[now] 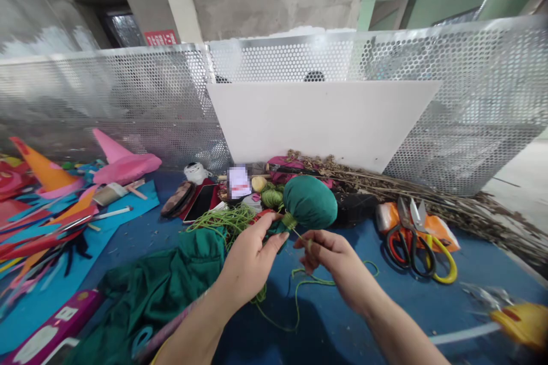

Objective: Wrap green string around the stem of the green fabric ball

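Note:
A round, stuffed ball of dark green cloth (310,201) stands tilted up in front of me, its gathered neck bound with light green yarn (289,220). My left hand (252,254) is closed around the neck, thumb and fingers just below the ball. To the right, my right hand (327,256) pinches a taut strand that runs to the binding. A loose tail of the yarn (297,302) trails over the blue table below both hands. Behind my left hand lies a tangle of green yarn (222,218). Dark green cloth (166,274) is heaped left of it.
Two pairs of scissors (422,245) lie at right by an orange-and-white packet (385,215). Dried stalks (428,191) run along the back, before a white board (325,120) and a perforated metal screen (162,85). Felt hats (124,162) and colourful scraps fill the left.

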`<state>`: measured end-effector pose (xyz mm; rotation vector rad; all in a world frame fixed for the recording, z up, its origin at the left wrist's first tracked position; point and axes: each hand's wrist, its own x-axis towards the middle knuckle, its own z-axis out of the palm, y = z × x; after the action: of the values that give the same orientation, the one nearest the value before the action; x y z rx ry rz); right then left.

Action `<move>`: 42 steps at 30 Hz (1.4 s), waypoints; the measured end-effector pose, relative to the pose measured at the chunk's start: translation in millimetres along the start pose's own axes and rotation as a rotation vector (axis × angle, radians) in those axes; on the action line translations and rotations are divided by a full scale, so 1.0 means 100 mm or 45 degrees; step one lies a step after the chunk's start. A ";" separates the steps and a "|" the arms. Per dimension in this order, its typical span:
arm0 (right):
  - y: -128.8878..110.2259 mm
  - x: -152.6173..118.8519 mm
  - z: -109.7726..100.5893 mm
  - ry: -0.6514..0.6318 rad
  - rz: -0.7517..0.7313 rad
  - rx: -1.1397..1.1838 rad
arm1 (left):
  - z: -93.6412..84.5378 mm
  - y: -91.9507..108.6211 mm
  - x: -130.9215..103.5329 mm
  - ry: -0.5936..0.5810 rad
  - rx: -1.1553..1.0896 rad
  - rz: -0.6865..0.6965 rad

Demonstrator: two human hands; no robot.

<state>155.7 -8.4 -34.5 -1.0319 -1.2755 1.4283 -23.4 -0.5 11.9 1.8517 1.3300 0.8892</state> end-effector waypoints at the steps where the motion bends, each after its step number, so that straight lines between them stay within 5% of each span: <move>1: -0.03 0.02 -0.09 -0.014 0.039 -0.114 | -0.02 0.01 0.00 0.014 0.000 -0.006; 6: -0.02 0.11 -0.66 0.097 -0.059 -1.013 | -0.15 0.05 0.01 0.059 -0.101 -0.009; 11: 0.02 0.07 -0.98 0.354 -0.071 -1.336 | -0.21 0.07 0.01 0.105 -0.112 -0.017; 14: -0.08 0.02 -0.80 0.305 -0.171 -1.341 | -0.16 0.08 -0.01 0.037 -0.098 -0.016; 18: -0.13 -0.01 -0.29 0.012 -0.407 -0.764 | -0.07 0.10 -0.05 -0.080 -0.106 0.032; 23: 0.03 -0.04 0.05 -0.026 -0.234 -0.284 | -0.04 0.13 -0.08 -0.126 -0.106 0.042; 26: -0.02 -0.13 0.06 0.126 -0.278 -0.434 | -0.05 0.12 -0.06 -0.072 -0.059 0.011; 29: -0.15 -0.25 0.06 0.243 -0.643 -0.629 | -0.04 0.08 -0.03 -0.026 -0.023 0.010; 31: -0.20 -0.31 0.08 0.181 -0.780 -0.539 | -0.02 0.05 -0.01 -0.015 0.009 0.009; 34: -0.16 -0.34 0.11 -0.009 -0.719 -0.188 | 0.04 0.02 0.00 -0.020 0.046 0.006; 36: -0.10 -0.32 0.12 0.029 -0.650 -0.138 | 0.06 0.01 -0.01 -0.040 0.045 0.001; 39: -0.04 -0.30 0.13 0.262 -0.720 -0.486 | 0.07 0.03 0.00 -0.104 -0.017 0.021; 42: 0.00 -0.30 0.16 0.330 -0.918 -0.829 | 0.07 0.03 0.01 -0.123 -0.101 0.032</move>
<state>147.0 -40.8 -32.5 -0.9638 -1.7199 0.3201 -15.8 -1.5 10.3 1.8298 1.1984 0.8423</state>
